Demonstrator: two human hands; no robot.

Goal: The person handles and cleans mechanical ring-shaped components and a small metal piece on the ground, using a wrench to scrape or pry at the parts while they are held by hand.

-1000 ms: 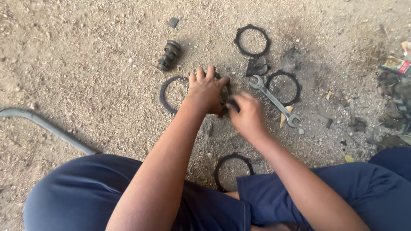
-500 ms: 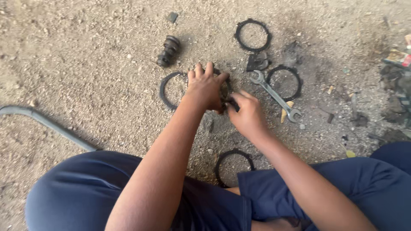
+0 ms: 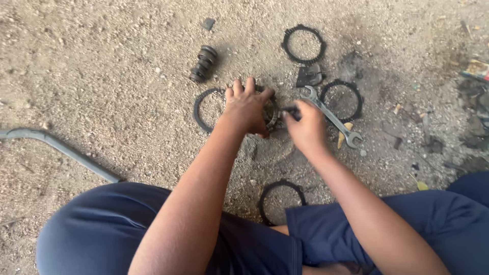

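My left hand (image 3: 246, 108) grips a round dark metal part (image 3: 271, 113) lying on the sandy ground, its fingers curled over the top of it. My right hand (image 3: 306, 126) is closed on a small dark piece (image 3: 291, 109) at the right side of that part. A thin black toothed ring (image 3: 204, 108) lies just left of my left hand. A double-ended spanner (image 3: 330, 116) rests on the ground right beside my right hand, over another black ring (image 3: 342, 101).
A ribbed black cylinder (image 3: 204, 63) lies at the upper left, a third ring (image 3: 304, 44) at the top and a fourth ring (image 3: 280, 200) between my knees. A grey hose (image 3: 61, 148) curves in at left. A dark flat scrap (image 3: 309, 76) and oily debris (image 3: 471, 109) sit right.
Both hands stay on the round part; they have shifted only slightly, and the view has drifted a little.
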